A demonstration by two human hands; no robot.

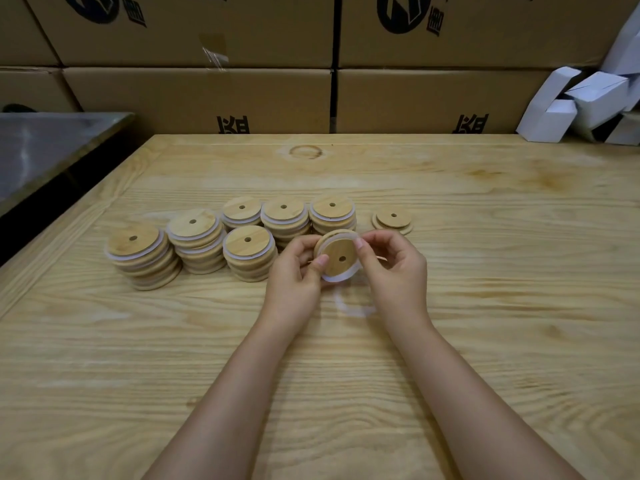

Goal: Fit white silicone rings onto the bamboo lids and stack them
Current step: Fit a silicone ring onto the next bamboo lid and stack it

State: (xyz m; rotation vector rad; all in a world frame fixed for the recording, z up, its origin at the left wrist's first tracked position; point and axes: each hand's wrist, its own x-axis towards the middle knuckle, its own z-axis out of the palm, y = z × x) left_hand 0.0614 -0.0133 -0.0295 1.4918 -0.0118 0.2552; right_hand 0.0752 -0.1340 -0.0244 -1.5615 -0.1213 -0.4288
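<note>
Both hands are up off the pale wooden tabletop (pixel 485 341), working one round bamboo lid (pixel 337 259) with a small centre hole, tilted toward the camera so its stepped face shows. The left hand (pixel 294 271) grips the lid's left edge, fingers (pixel 320 263) curled round it, probably to steady it. The right hand (pixel 394 268) pinches the white silicone ring (pixel 337 279) against the upper right rim. The ring hugs the top of the step but sags loose along the bottom, so by my reading it is only partly seated.

Just below the hands lies a second, loose translucent ring (pixel 353 308), flat on the tabletop, close by for the next lid, I'd guess.

Now the count. Six stacks of ringed lids (pixel 197 244) stand in a cluster to the left and behind, white bands showing between the layers; finished work, it seems. To the right, set apart, a low pile of bare lids (pixel 393 220), two as far as I can tell, looks like the remaining supply. One lid is in hand and one spare ring is on the tabletop.
</note>
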